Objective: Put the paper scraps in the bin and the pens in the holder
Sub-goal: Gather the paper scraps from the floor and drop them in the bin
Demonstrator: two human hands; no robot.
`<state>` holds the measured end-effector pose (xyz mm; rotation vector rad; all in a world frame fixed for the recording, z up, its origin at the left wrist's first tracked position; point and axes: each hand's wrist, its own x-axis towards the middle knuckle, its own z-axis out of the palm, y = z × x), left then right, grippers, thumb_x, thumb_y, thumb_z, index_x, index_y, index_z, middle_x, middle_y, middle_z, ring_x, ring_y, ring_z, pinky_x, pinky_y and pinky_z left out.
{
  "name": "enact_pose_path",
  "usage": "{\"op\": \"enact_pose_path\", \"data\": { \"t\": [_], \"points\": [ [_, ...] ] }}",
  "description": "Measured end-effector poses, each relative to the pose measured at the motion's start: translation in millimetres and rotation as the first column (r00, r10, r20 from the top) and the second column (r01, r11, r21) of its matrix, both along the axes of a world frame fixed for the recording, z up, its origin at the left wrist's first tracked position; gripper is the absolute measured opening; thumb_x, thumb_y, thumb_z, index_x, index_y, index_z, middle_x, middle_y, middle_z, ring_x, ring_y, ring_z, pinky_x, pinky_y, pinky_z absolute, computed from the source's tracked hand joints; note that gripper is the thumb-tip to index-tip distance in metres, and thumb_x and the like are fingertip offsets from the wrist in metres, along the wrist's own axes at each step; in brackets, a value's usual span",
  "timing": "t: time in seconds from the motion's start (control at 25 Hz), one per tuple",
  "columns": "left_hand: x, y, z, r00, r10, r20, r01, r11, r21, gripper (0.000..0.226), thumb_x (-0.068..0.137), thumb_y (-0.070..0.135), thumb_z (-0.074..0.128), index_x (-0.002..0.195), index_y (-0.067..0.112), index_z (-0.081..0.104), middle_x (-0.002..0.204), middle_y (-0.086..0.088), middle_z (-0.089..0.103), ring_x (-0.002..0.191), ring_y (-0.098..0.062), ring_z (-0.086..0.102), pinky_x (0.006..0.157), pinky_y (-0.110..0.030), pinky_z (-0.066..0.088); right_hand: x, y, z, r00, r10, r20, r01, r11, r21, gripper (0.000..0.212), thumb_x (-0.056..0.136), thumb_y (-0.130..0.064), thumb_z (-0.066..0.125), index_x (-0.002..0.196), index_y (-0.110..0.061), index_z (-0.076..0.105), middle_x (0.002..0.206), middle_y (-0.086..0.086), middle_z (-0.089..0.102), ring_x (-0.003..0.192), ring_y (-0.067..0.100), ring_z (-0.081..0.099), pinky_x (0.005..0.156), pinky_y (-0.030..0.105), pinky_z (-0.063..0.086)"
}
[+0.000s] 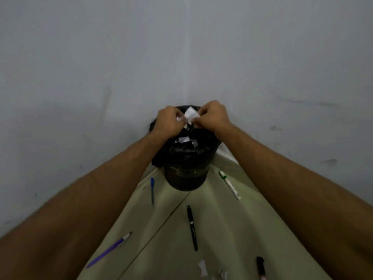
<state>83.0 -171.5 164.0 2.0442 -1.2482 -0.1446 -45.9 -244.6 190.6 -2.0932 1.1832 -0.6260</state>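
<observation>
Both hands are held together over the black-lined bin [184,170] in the room's corner. My left hand [169,121] and my right hand [212,116] pinch white paper scraps [189,114] between their fingertips above the bin's mouth. More scraps [184,140] lie inside on the black liner. On the floor lie a blue pen [152,190], a green-capped white marker [229,184], a black pen [192,227], a purple pen [110,249] and a dark marker [260,268]. Loose scraps [202,267] lie on the floor near the bottom edge. No holder is in view.
Grey walls [80,77] meet in a corner right behind the bin. The pale tiled floor [222,229] narrows toward the bin between my two forearms.
</observation>
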Motion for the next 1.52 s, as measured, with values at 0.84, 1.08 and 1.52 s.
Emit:
{"op": "enact_pose_path", "data": {
  "t": [0.84, 1.08, 1.52],
  "points": [
    [-117.5, 203.3, -154.6, 0.913, -0.407, 0.041, 0.357, 0.841, 0.406, 0.043, 0.083, 0.036, 0.071, 0.122, 0.024, 0.057, 0.117, 0.003, 0.057, 0.093, -0.009, 0.052, 0.075, -0.018, 0.042, -179.9, 139.6, -185.5, 0.718, 0.471, -0.513, -0.405, 0.881, 0.242, 0.036, 0.078, -0.028, 0.079, 0.112, -0.021, 0.068, 0.112, 0.001, 0.066, 0.088, 0.013, 0.064, 0.079, 0.026, 0.052],
    [-147.0, 263.2, -239.2, 0.867, -0.464, -0.180, 0.456, 0.595, 0.662, 0.048, 0.081, 0.042, 0.070, 0.122, 0.020, 0.058, 0.112, 0.000, 0.051, 0.097, -0.020, 0.058, 0.076, -0.028, 0.048, -207.2, 174.9, -249.8, 0.588, 0.555, -0.589, -0.455, 0.829, 0.327, 0.064, 0.074, -0.033, 0.081, 0.131, -0.023, 0.052, 0.120, 0.004, 0.050, 0.097, 0.017, 0.054, 0.075, 0.024, 0.042],
    [-152.8, 246.0, -244.2, 0.913, -0.397, -0.096, 0.391, 0.779, 0.490, 0.030, 0.097, 0.038, 0.052, 0.117, 0.023, 0.068, 0.113, -0.001, 0.060, 0.099, -0.017, 0.059, 0.078, -0.019, 0.038, -185.7, 183.9, -267.0, 0.602, 0.629, -0.492, -0.589, 0.766, 0.259, 0.027, 0.093, -0.022, 0.061, 0.118, -0.017, 0.069, 0.120, 0.007, 0.059, 0.103, 0.023, 0.059, 0.086, 0.028, 0.043]
  ]
}}
